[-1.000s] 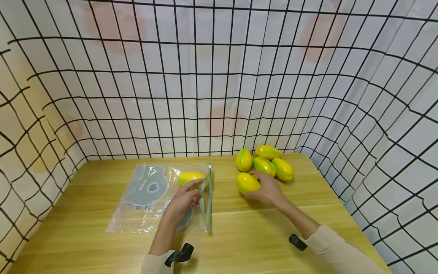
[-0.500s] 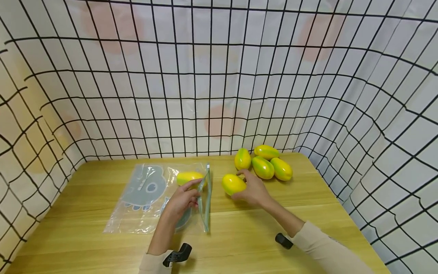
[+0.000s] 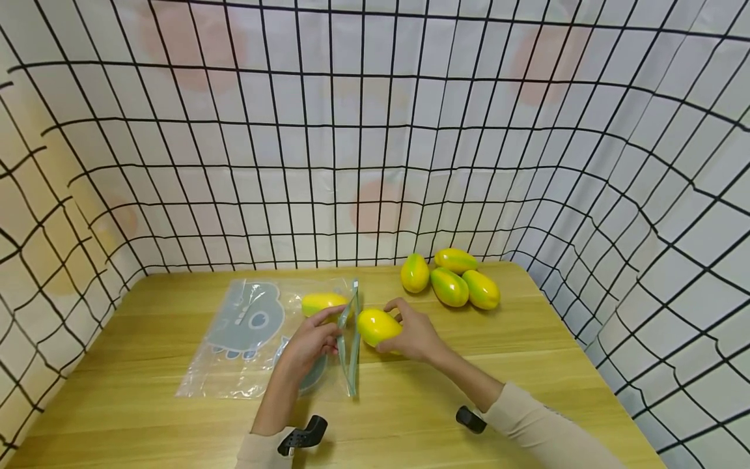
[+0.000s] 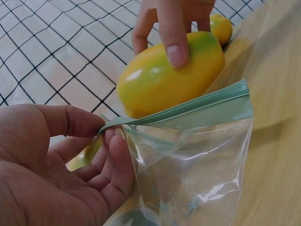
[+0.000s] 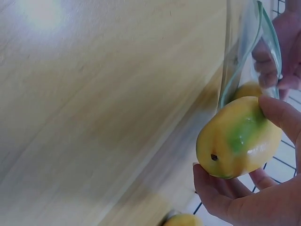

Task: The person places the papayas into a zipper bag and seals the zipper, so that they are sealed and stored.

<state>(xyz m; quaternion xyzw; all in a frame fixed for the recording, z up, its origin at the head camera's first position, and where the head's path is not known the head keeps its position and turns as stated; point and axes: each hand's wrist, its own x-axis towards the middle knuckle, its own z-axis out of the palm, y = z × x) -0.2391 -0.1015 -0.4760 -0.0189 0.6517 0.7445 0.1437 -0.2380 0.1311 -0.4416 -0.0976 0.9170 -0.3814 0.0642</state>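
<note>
In the head view my left hand [image 3: 306,345] pinches the green zip edge [image 4: 197,113] of a clear zip bag [image 3: 202,374] with a grey-blue cartoon print. The bag lies flat and its mouth gapes to the right. One yellow-green mango [image 3: 319,302] is inside, near the mouth. My right hand [image 3: 417,335] grips another mango [image 3: 375,327] between thumb and fingers, right at the mouth. From the left wrist this mango [image 4: 171,75] appears just beyond the zip edge. In the right wrist view a dark stem spot marks the end of the held mango [image 5: 240,136].
Several more mangoes [image 3: 450,287] are grouped at the back right of the wooden table [image 3: 433,410]. A black wire grid [image 3: 334,167] over white sheeting stands along the back and both sides.
My right hand has carried its mango leftward from beside the group to the bag's mouth. My left hand keeps its pinch on the bag edge, nearly still.
</note>
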